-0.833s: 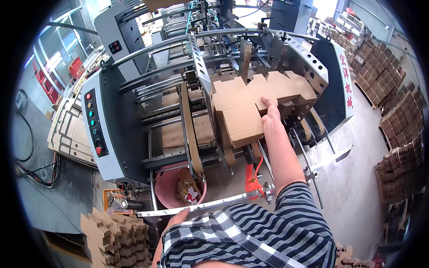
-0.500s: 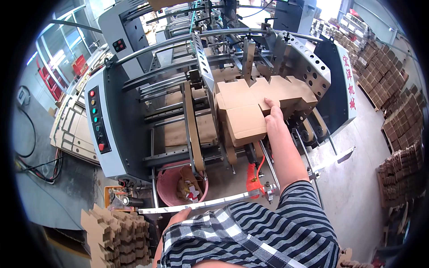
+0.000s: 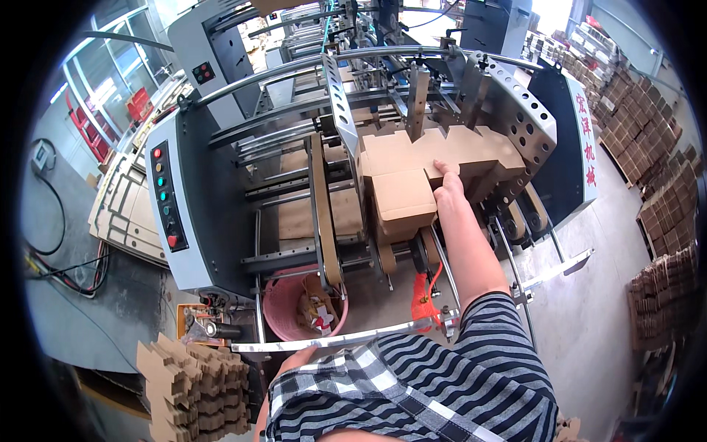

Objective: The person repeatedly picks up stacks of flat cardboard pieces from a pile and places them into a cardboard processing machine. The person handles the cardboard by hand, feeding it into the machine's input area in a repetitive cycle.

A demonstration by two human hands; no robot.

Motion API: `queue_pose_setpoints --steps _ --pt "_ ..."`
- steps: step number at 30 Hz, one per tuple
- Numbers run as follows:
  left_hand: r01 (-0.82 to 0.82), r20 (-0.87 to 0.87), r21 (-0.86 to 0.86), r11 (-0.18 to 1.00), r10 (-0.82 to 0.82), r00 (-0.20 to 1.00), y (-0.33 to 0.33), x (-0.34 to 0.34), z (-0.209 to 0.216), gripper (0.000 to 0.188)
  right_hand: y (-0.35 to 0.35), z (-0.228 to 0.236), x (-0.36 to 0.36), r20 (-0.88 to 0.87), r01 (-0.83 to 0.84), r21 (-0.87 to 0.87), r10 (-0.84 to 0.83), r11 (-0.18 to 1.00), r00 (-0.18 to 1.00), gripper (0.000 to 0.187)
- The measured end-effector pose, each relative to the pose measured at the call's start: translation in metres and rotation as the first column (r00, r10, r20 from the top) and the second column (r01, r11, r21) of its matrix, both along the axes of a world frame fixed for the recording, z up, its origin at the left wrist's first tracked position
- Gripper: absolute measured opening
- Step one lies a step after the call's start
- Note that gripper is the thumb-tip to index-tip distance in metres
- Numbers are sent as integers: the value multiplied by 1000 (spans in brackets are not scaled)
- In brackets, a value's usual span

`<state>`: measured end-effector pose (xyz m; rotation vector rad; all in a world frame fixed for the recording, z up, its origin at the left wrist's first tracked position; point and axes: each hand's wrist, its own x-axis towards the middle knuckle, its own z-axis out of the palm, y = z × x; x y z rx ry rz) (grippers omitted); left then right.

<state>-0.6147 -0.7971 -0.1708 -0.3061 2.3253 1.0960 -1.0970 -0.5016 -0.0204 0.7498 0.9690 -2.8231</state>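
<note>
A thick stack of brown die-cut cardboard box blanks [image 3: 405, 193] lies in the feed end of a machine, between upright metal plates. My right hand [image 3: 448, 183] is at its near edge, thumb on the top sheet and the other fingers hidden down beside the cardboard, so it appears to grip the stack. Low in the view, my left hand [image 3: 300, 356] shows only in part, close to the metal crossbar [image 3: 339, 340] in front of my body; its fingers are hidden.
Tan belts [image 3: 324, 214] and steel rods run beneath the stack. A button panel [image 3: 163, 197] is on the machine's left side. Below stands a pink basket [image 3: 274, 313] with scraps. More blanks [image 3: 193, 387] are piled at lower left, and cardboard stacks [image 3: 639, 121] line the right.
The whole view has shifted slightly to the right. The stack's top sheet looks flatter, its crease near the left less marked. My right hand stays at the same edge.
</note>
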Motion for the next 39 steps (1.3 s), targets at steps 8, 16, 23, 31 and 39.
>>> queue_pose_setpoints --steps 8,16,23,31,39 --pt "-38 49 33 999 36 998 -10 1 -21 49 -18 -36 -56 91 -54 -23 56 998 994 36" --pt "57 92 -18 998 -55 994 0 -28 0 50 46 -41 -56 419 -660 194 547 726 725 71" --pt "84 112 -21 996 -81 990 7 -42 4 50 39 -16 -23 138 -597 190 580 780 803 89" --pt "60 142 -23 998 -56 988 10 -34 6 51 109 -18 -59 130 -82 795 -38 601 991 64" --pt "16 186 -28 999 -10 982 12 -28 6 52 76 -70 -130 97 -80 623 25 778 995 60"
